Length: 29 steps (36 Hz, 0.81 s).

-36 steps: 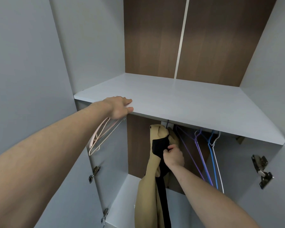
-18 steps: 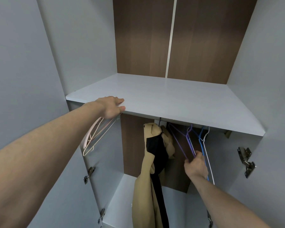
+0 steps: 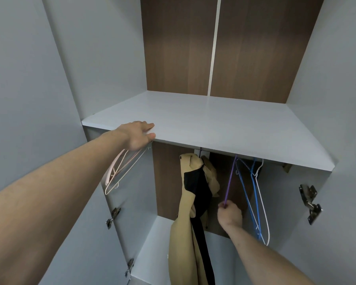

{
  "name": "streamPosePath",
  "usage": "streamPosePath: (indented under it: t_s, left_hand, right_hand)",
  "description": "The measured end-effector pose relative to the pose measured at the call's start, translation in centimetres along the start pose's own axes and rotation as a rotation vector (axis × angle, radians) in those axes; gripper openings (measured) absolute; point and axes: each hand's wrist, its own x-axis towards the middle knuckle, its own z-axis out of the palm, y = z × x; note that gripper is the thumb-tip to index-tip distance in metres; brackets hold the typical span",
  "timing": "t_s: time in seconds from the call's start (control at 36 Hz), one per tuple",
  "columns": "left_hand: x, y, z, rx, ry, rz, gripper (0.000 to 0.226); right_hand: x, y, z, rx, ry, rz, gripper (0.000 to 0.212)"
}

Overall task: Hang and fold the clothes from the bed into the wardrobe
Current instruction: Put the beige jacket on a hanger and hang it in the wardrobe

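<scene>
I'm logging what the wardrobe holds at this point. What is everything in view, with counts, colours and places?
shelf: 1, white, across the wardrobe above the hanging space
back panels: 2, dark brown wood, behind the shelf, pale strip between them
tan garment: 1, tan with a black piece over it, hanging below the shelf, centre
purple hanger: 1, right of the garment
blue hangers: apparently 2, right of the purple one
white hanger: 1, rightmost
pink hangers: a few, pale pink, under the shelf's left end
door hinges: several, metal, on both sides
left hand: resting on the shelf's front edge
right hand: grip closed on the purple hanger
</scene>
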Motion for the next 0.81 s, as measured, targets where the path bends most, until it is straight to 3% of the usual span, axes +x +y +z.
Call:
streamPosePath:
  t_s: [0.22, 0.44, 0.61, 0.81]
  left_hand:
    - [-2.2, 0.7, 2.2, 0.07, 0.106, 0.033, 0.06]
    - [-10.8, 1.0, 6.8, -0.054, 0.299, 0.149, 0.079]
    - [-22.4, -0.2, 12.0, -0.325, 0.156, 0.141, 0.067]
    - [-37.9, -4.0, 17.8, -0.411, 0.079, -0.011, 0.055]
  right_hand:
    - [-3.2, -1.5, 0.8, 0.214, 0.003, -0.066, 0.017]
    - [-7.5, -1.7, 1.1, 0.247, -0.042, -0.141, 0.019]
    - [-13.9, -0.9, 2.6, 0.261, -0.058, -0.154, 0.022]
    - [-24.8, 2.4, 6.0, 0.4, -0.106, -0.157, 0.035]
